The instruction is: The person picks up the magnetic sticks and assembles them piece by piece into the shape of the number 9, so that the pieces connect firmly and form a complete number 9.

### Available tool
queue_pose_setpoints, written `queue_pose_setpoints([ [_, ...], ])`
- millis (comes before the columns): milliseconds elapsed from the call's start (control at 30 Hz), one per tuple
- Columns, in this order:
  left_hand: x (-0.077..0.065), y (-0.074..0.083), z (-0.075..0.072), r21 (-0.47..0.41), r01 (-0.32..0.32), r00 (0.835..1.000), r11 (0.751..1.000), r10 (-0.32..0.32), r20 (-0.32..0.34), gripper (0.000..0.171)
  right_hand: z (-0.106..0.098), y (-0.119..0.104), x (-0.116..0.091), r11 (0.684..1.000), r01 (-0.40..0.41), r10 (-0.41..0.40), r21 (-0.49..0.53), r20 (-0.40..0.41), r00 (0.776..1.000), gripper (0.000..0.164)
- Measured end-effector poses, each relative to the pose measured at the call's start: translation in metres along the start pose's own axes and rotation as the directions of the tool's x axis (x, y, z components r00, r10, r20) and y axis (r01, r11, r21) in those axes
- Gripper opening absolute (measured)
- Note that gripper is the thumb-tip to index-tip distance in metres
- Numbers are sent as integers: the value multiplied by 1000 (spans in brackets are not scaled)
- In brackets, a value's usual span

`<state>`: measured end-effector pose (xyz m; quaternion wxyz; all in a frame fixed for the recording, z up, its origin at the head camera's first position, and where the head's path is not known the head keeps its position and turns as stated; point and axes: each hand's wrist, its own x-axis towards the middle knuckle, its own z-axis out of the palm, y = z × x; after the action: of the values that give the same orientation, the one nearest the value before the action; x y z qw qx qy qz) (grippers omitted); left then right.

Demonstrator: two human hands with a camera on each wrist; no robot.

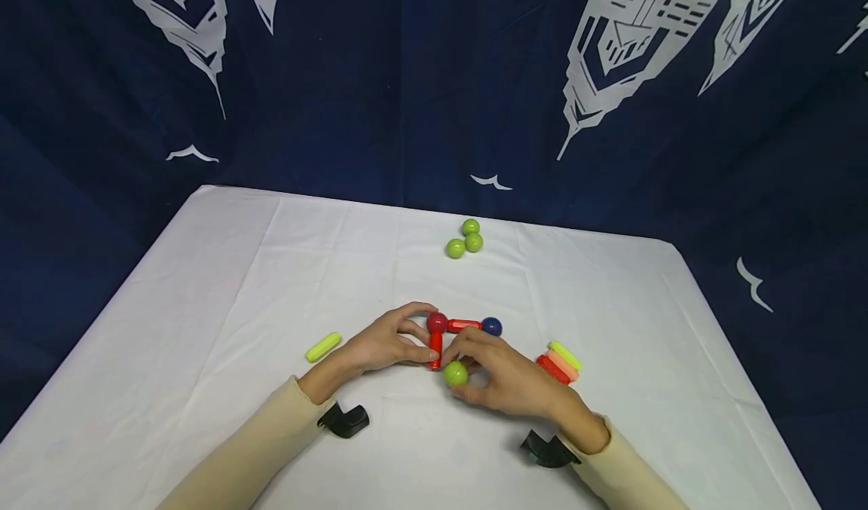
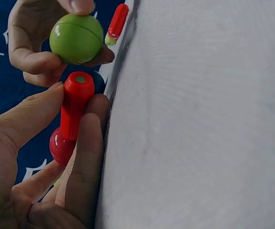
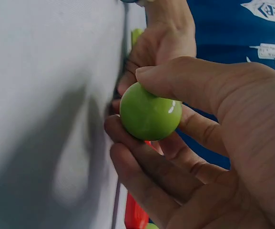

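Note:
My left hand point(image 1: 380, 342) holds a red magnetic rod point(image 1: 435, 348) between thumb and fingers. One end of that rod joins a red ball point(image 1: 437, 322), from which a second red rod point(image 1: 464, 325) runs right to a blue ball point(image 1: 491, 326). In the left wrist view, the held rod's bare end point(image 2: 80, 79) faces the green ball point(image 2: 76, 39), with a small gap between. My right hand point(image 1: 505, 374) pinches this green ball, thumb on one side and fingers on the other, as the right wrist view shows.
Three more green balls point(image 1: 472, 242) sit together towards the back of the white-covered table point(image 1: 325, 269). Left of the left hand lies a yellow-green rod point(image 1: 323, 346). Beyond the right hand, red rods point(image 1: 553, 369), an orange rod point(image 1: 563, 365) and another yellow-green rod point(image 1: 566, 355) lie side by side.

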<state>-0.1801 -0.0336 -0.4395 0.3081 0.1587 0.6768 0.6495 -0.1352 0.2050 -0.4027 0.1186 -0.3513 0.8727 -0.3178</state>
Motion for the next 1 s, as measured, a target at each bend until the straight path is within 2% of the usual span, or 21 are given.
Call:
queue_pose_setpoints([
  [167,0,1,1,5,-3,1000,1000,3,2,70,9,-1,0,1000,-7,7,-26,-5,1000,32],
  [367,-1,2,1,6,-8,1000,1000,8,0,70,16,-2,3,997,-26,22,-71,-57,998,36],
  [733,1,-2,2,21,4,999,1000,-3,-43,69,24,-2,6,1000,-27,28,10,-92,995,37],
  [1000,1,-1,3,40,0,999,999,1,-35,71,24,-1,6,999,-29,33,46,-85,996,34],
])
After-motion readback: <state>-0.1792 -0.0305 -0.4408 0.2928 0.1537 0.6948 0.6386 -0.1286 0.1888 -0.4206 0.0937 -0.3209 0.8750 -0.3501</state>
